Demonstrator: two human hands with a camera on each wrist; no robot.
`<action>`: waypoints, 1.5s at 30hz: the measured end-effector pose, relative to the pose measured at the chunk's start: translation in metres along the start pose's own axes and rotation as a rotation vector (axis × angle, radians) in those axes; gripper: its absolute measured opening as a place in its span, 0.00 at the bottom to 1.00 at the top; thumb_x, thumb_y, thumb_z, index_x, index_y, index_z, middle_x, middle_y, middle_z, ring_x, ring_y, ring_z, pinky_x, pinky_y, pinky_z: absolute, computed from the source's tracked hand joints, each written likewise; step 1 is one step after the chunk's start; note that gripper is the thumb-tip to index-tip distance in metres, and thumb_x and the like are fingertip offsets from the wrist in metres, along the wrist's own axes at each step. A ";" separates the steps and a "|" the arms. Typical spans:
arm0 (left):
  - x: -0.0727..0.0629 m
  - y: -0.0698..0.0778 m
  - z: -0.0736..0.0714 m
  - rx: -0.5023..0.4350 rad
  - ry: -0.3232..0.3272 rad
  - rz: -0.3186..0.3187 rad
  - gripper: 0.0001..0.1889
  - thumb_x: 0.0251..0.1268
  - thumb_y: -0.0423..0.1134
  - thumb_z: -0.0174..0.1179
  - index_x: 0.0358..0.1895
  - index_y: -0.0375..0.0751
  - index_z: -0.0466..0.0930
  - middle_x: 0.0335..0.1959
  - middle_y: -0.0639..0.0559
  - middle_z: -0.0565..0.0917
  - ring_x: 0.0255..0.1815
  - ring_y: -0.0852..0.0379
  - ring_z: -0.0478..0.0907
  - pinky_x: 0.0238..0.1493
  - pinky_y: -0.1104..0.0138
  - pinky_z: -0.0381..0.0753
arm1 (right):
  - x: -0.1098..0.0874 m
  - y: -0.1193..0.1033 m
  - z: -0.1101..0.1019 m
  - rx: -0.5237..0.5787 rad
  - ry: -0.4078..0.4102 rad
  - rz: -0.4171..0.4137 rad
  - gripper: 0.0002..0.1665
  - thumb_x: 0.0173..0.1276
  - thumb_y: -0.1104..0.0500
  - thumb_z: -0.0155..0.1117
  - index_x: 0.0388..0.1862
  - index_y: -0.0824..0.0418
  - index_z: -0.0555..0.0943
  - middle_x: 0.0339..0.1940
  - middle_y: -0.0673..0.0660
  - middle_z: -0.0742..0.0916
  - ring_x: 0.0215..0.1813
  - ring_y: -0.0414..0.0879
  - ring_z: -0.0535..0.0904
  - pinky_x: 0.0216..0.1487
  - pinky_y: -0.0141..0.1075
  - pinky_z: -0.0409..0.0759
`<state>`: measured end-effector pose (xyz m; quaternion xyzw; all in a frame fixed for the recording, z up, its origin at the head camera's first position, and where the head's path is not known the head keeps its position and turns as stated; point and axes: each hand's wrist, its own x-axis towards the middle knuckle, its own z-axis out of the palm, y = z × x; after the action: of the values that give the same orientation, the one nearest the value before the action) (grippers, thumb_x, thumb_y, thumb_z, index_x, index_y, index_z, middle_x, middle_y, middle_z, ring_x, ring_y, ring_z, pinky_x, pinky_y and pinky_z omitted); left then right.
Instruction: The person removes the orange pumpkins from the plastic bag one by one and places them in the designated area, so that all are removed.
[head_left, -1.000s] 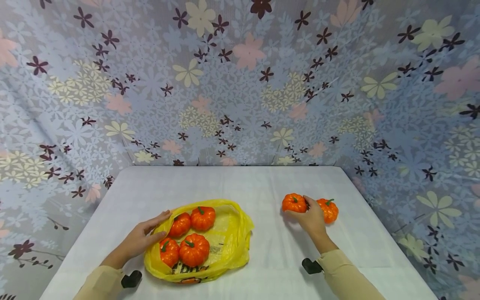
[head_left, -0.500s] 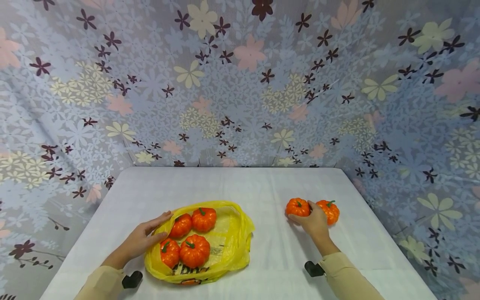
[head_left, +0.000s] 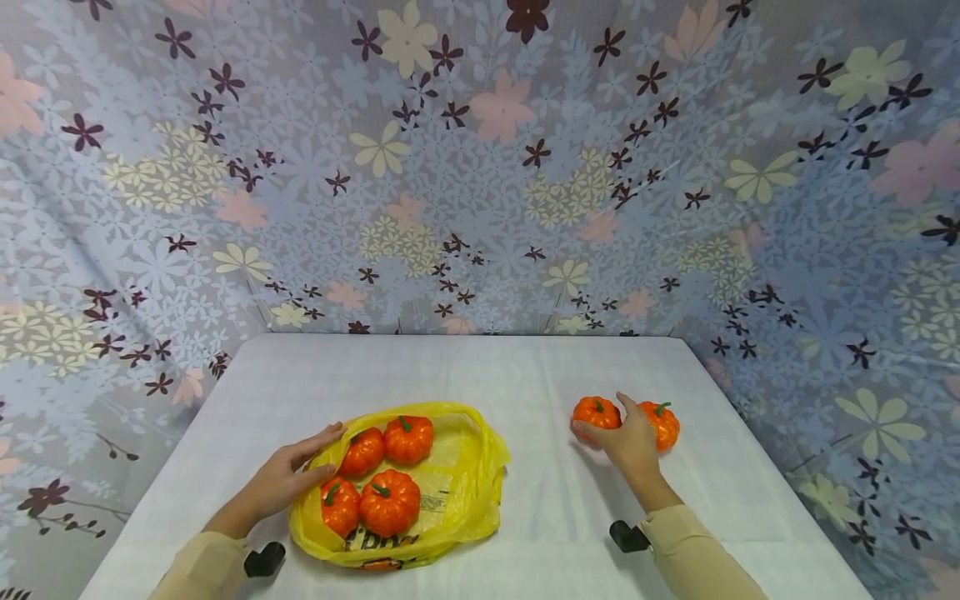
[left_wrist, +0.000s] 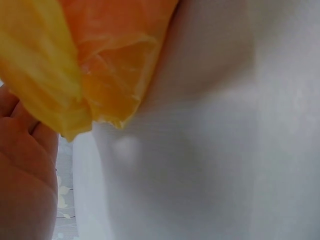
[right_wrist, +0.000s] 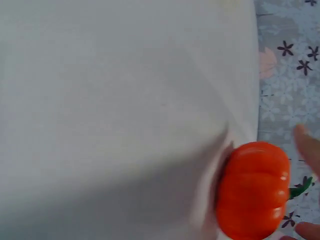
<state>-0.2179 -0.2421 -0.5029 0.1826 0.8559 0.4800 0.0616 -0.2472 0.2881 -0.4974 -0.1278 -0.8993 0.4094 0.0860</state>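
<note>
In the head view my left hand point(head_left: 281, 477) rests against the left edge of a yellow plastic bag point(head_left: 480, 492), fingers extended and thumb over its rim. Several small orange pumpkins point(head_left: 390, 502) with green stems lie inside the spread bag. The left wrist view shows the yellow bag point(left_wrist: 42, 65) close up beside my palm point(left_wrist: 25, 175). Over on the right, my right hand point(head_left: 630, 442) is spread at a small pumpkin point(head_left: 597, 412) standing on the table. Its fingers point(right_wrist: 309, 147) are apart from the pumpkin point(right_wrist: 254, 192) in the right wrist view.
Another orange pumpkin point(head_left: 662, 427) sits just right of my right hand, partly hidden by it. A white cloth covers the table point(head_left: 525, 533). Floral fabric point(head_left: 480, 208) hangs behind the table and along both sides.
The pumpkin at my right hand has shifted slightly right and nearer, set down on the table. My right fingers have loosened and lifted from it. The left hand and bag hold still.
</note>
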 end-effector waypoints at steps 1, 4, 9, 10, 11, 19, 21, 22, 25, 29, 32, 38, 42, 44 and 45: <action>0.000 0.000 0.000 0.001 0.000 0.002 0.28 0.72 0.44 0.61 0.73 0.42 0.71 0.75 0.41 0.65 0.77 0.34 0.55 0.70 0.33 0.54 | 0.000 -0.002 -0.002 0.014 0.014 -0.014 0.60 0.57 0.47 0.80 0.78 0.71 0.58 0.76 0.73 0.65 0.74 0.70 0.60 0.72 0.63 0.62; 0.001 -0.001 0.001 0.001 0.002 0.006 0.28 0.72 0.44 0.61 0.72 0.42 0.72 0.75 0.42 0.65 0.77 0.35 0.55 0.70 0.34 0.55 | 0.000 -0.007 -0.006 0.048 0.050 -0.051 0.63 0.56 0.44 0.81 0.79 0.69 0.56 0.77 0.71 0.64 0.75 0.70 0.60 0.71 0.62 0.63; 0.002 -0.002 0.003 0.000 0.006 0.002 0.28 0.72 0.45 0.62 0.72 0.42 0.72 0.75 0.42 0.66 0.77 0.35 0.56 0.70 0.35 0.56 | -0.002 -0.015 -0.007 0.074 0.083 -0.076 0.67 0.52 0.37 0.81 0.80 0.66 0.58 0.78 0.68 0.65 0.73 0.71 0.64 0.69 0.61 0.67; 0.001 -0.002 0.004 -0.001 0.005 -0.001 0.28 0.72 0.45 0.62 0.72 0.42 0.72 0.75 0.42 0.66 0.77 0.35 0.56 0.70 0.35 0.56 | -0.002 -0.017 -0.007 0.079 0.086 -0.079 0.67 0.51 0.37 0.81 0.80 0.66 0.59 0.77 0.68 0.65 0.72 0.70 0.64 0.69 0.60 0.68; 0.001 -0.002 0.004 -0.005 0.002 -0.003 0.28 0.72 0.45 0.62 0.72 0.42 0.72 0.75 0.42 0.65 0.77 0.35 0.56 0.70 0.35 0.56 | -0.002 -0.019 -0.007 0.086 0.087 -0.083 0.66 0.51 0.37 0.81 0.80 0.65 0.59 0.77 0.68 0.66 0.73 0.69 0.65 0.69 0.59 0.68; 0.004 -0.004 0.004 0.002 -0.003 0.019 0.29 0.72 0.44 0.61 0.73 0.43 0.70 0.75 0.44 0.65 0.77 0.35 0.56 0.70 0.36 0.56 | -0.004 -0.034 -0.001 0.127 0.013 -0.113 0.68 0.52 0.36 0.80 0.81 0.65 0.56 0.78 0.66 0.64 0.77 0.62 0.61 0.73 0.52 0.65; 0.006 -0.004 0.004 0.007 0.000 0.026 0.29 0.73 0.45 0.61 0.74 0.43 0.70 0.76 0.44 0.65 0.77 0.36 0.56 0.70 0.36 0.56 | -0.005 -0.037 0.002 0.123 0.002 -0.124 0.68 0.52 0.36 0.80 0.81 0.65 0.57 0.78 0.66 0.65 0.77 0.62 0.61 0.73 0.52 0.65; 0.006 -0.004 0.004 0.012 -0.001 0.026 0.29 0.73 0.45 0.61 0.74 0.43 0.70 0.76 0.44 0.64 0.77 0.36 0.56 0.70 0.36 0.56 | -0.006 -0.038 0.004 0.118 -0.003 -0.123 0.68 0.52 0.36 0.80 0.81 0.64 0.57 0.78 0.65 0.65 0.77 0.62 0.61 0.73 0.52 0.65; 0.006 -0.003 0.004 0.011 -0.007 0.015 0.29 0.73 0.45 0.60 0.74 0.43 0.69 0.76 0.43 0.64 0.77 0.35 0.55 0.70 0.36 0.55 | -0.010 -0.042 0.011 0.115 -0.024 -0.143 0.67 0.51 0.36 0.80 0.80 0.64 0.58 0.78 0.64 0.66 0.76 0.61 0.62 0.73 0.52 0.66; 0.004 -0.003 0.004 0.007 -0.013 0.010 0.30 0.73 0.45 0.60 0.75 0.42 0.68 0.76 0.43 0.64 0.77 0.34 0.55 0.70 0.35 0.55 | -0.017 -0.051 0.024 0.180 -0.077 -0.208 0.66 0.50 0.37 0.82 0.79 0.64 0.60 0.78 0.62 0.68 0.76 0.58 0.63 0.72 0.49 0.67; 0.003 -0.003 0.004 0.010 -0.005 0.022 0.30 0.73 0.45 0.60 0.74 0.42 0.69 0.75 0.43 0.64 0.76 0.34 0.55 0.70 0.35 0.55 | -0.020 -0.060 0.034 0.241 -0.135 -0.251 0.65 0.49 0.40 0.84 0.79 0.63 0.61 0.78 0.60 0.68 0.76 0.57 0.64 0.71 0.49 0.69; 0.001 -0.005 0.001 0.019 0.011 0.055 0.29 0.73 0.43 0.61 0.74 0.41 0.69 0.75 0.43 0.65 0.76 0.34 0.56 0.70 0.37 0.56 | -0.026 -0.079 0.051 0.262 -0.211 -0.320 0.61 0.48 0.43 0.85 0.77 0.61 0.66 0.76 0.58 0.70 0.75 0.55 0.66 0.71 0.45 0.69; 0.000 -0.006 0.000 0.029 0.018 0.053 0.29 0.73 0.43 0.61 0.74 0.42 0.69 0.75 0.44 0.65 0.76 0.35 0.57 0.70 0.38 0.57 | -0.031 -0.088 0.063 0.282 -0.258 -0.339 0.59 0.49 0.45 0.85 0.77 0.59 0.67 0.76 0.57 0.71 0.75 0.55 0.66 0.71 0.45 0.69; 0.000 -0.006 0.000 0.030 0.017 0.049 0.29 0.73 0.43 0.61 0.74 0.42 0.69 0.75 0.44 0.65 0.76 0.35 0.57 0.70 0.38 0.57 | -0.035 -0.090 0.069 0.301 -0.285 -0.340 0.58 0.49 0.47 0.85 0.76 0.59 0.67 0.76 0.57 0.71 0.75 0.56 0.66 0.71 0.47 0.69; 0.000 -0.007 0.001 0.026 0.016 0.048 0.29 0.73 0.43 0.61 0.74 0.42 0.69 0.75 0.44 0.65 0.76 0.35 0.56 0.70 0.38 0.57 | -0.037 -0.092 0.071 0.306 -0.298 -0.339 0.58 0.49 0.48 0.86 0.76 0.59 0.68 0.75 0.56 0.72 0.75 0.55 0.66 0.71 0.47 0.69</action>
<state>-0.2197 -0.2445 -0.5087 0.1999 0.8579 0.4715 0.0406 -0.2451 0.1680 -0.4763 0.1006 -0.8383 0.5344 0.0382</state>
